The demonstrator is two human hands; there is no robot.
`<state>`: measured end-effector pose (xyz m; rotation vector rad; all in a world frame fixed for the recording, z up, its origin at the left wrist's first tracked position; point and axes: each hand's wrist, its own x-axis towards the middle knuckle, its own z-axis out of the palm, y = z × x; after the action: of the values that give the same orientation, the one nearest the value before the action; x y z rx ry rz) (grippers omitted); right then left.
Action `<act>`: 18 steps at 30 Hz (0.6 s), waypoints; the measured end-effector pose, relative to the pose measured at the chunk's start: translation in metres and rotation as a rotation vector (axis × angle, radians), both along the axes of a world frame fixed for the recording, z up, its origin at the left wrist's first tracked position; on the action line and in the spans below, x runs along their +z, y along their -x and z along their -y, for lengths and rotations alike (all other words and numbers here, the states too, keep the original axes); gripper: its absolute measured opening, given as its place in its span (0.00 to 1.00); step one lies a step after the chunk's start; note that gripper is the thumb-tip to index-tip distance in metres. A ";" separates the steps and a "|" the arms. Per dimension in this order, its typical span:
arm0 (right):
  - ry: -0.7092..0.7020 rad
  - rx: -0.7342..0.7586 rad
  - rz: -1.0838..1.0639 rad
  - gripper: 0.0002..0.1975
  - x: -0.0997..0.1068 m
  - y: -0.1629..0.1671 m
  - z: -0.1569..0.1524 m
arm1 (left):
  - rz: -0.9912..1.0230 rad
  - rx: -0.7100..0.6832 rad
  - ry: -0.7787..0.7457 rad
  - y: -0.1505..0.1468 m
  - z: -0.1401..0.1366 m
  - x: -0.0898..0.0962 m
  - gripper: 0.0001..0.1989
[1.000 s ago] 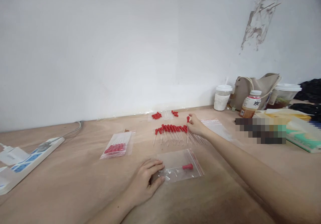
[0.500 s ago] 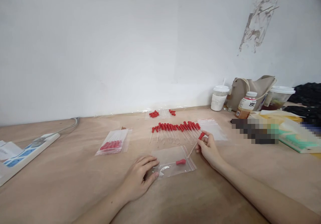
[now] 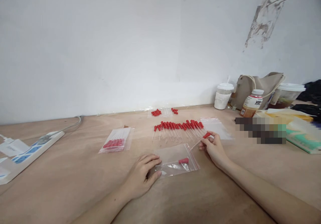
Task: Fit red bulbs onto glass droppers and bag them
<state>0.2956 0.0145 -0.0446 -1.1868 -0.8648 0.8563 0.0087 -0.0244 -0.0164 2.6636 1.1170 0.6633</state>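
R hand (image 3: 212, 147) grip pinches red-bulbed dropper (image 3: 206, 135), tip nr edge of clear bag (image 3: 173, 151) on worktop (image 3: 95, 180); L hand (image 3: 143, 174), thumb & fingers apart, rests on bag's other end. Btl (image 3: 251, 104) label reads "炭".

Zip bag (image 3: 173, 154): L end hidden under L hand (image 3: 144, 175). Pwr strip (image 3: 31, 154) cut off, L edge. Pixelated patch (image 3: 260, 130): contents unclear.

A hand could slide across bare tabletop (image 3: 75, 173) between the left hand (image 3: 142, 173) and the power strip (image 3: 37, 152). Beyond the zip bag (image 3: 170, 153), a row of red-bulbed droppers (image 3: 173, 126) bars any low pass; the right hand (image 3: 213, 147) crowds the bag's zip end, and rightward stand a drink bottle (image 3: 252, 103) and handbag (image 3: 239, 95).
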 end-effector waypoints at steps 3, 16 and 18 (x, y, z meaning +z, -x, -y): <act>0.026 0.098 -0.055 0.21 0.001 0.006 0.006 | -0.009 0.007 0.001 0.000 0.001 0.001 0.15; 0.162 0.718 0.183 0.14 0.008 -0.001 0.015 | 0.028 0.010 0.016 0.000 0.001 0.001 0.19; 0.146 0.705 0.217 0.14 0.007 0.002 0.014 | 0.031 0.004 0.016 -0.001 0.001 0.002 0.18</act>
<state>0.2939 0.0002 -0.0372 -1.1187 -1.4609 1.3895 0.0095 -0.0259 -0.0146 2.6294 1.1156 0.6916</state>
